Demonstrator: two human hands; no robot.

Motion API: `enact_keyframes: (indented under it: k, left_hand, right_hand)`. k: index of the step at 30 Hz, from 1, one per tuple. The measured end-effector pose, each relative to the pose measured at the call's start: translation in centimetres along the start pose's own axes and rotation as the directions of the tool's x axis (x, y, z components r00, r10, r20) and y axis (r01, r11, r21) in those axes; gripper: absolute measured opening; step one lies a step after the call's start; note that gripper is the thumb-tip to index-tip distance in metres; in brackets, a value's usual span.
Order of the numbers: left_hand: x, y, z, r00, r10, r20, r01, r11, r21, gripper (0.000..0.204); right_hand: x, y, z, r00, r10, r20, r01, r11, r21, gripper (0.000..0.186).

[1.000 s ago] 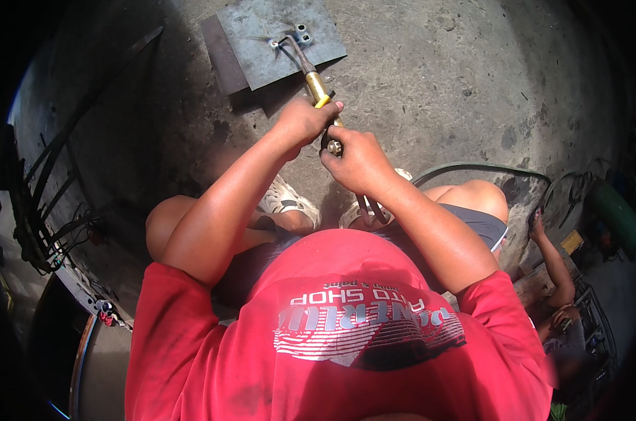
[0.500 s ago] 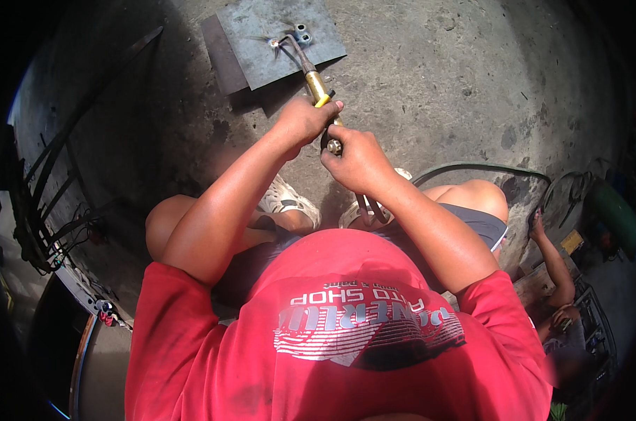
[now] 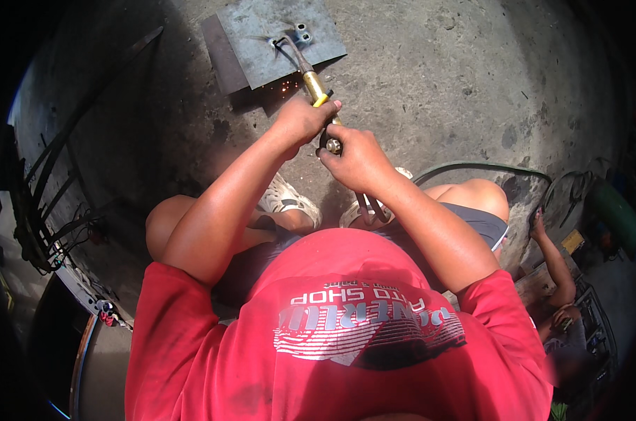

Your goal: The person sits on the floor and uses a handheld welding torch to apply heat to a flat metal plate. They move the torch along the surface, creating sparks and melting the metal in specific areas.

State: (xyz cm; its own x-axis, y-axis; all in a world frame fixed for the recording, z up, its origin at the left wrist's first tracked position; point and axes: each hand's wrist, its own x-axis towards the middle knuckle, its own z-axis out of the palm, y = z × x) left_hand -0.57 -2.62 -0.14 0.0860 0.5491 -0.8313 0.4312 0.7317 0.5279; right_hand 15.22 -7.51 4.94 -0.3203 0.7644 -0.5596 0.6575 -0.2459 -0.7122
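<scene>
A cutting torch [image 3: 308, 70] with a brass neck and a bent metal tip points down at a grey steel plate [image 3: 262, 49] lying on the concrete floor. Small orange sparks [image 3: 286, 88] show at the plate's near edge. My left hand [image 3: 300, 119] is wrapped around the torch just behind the brass part. My right hand [image 3: 353, 156] grips the torch body lower down, at its valve knob, with the hoses running out below it. A small metal block with two holes [image 3: 302, 33] sits on the plate beside the tip.
My knees and sandalled feet [image 3: 286, 200] are below the hands. A green hose [image 3: 472, 168] curves at the right. Another person's arm and hand [image 3: 546, 245] reach in at the right, near a green cylinder [image 3: 612, 210]. Metal rods and wires [image 3: 44, 217] lie at the left.
Both hands and the torch keep the same place over the plate. Sparks are visible at the plate's near edge now.
</scene>
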Motion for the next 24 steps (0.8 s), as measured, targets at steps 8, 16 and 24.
enact_keyframes:
  k: [8, 16, 24]
  left_hand:
    - [0.06, -0.01, -0.1, 1.0, -0.026, -0.01, 0.026, 1.0, 0.012, 0.039]
    - [-0.02, -0.02, -0.09, 0.999, -0.037, 0.003, 0.037, 0.999, 0.009, 0.04]
    - [-0.24, 0.08, -0.09, 1.0, -0.003, 0.01, 0.003, 1.0, 0.028, 0.042]
  right_hand:
    - [-0.07, -0.24, 0.0, 1.0, 0.017, 0.006, -0.017, 1.0, -0.005, 0.029]
    - [-0.17, -0.19, 0.25, 1.0, 0.017, -0.007, -0.017, 1.0, 0.0, 0.03]
    - [-0.29, 0.16, 0.69, 0.999, -0.001, -0.043, 0.0, 1.0, -0.018, 0.036]
